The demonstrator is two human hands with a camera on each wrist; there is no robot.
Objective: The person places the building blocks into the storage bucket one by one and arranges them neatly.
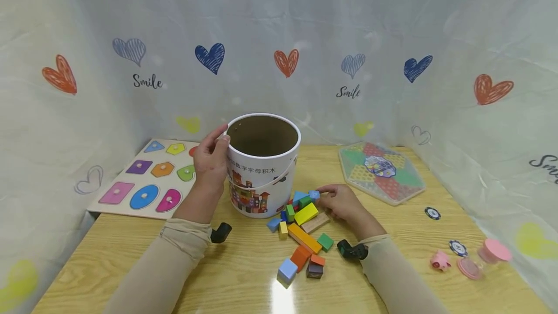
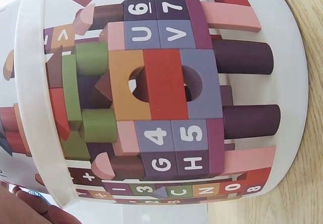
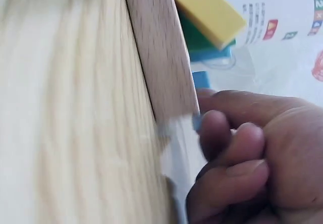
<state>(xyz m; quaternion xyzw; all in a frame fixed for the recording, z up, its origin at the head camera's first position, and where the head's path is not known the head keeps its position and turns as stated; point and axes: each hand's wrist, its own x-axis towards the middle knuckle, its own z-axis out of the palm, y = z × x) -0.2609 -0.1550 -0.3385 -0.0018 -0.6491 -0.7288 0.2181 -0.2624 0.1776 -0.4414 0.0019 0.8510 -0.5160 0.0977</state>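
Centrally, the left hand (image 1: 210,164) curls its fingers over the edge of a smooth, cylindrical white bucket (image 1: 261,178); rightward, the right hand's (image 1: 342,203) bent fingers meet a blue cube (image 1: 313,195) beside a grainy wooden block (image 1: 316,222), grip unclear.

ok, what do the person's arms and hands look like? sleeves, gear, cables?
Long beige fabric left sleeve, matching right sleeve; left cuff wrinkled. A small black angular device sits by it, a second black device by the right sleeve; no cables visible. Left hand and right hand: ungloved, no rings visible.
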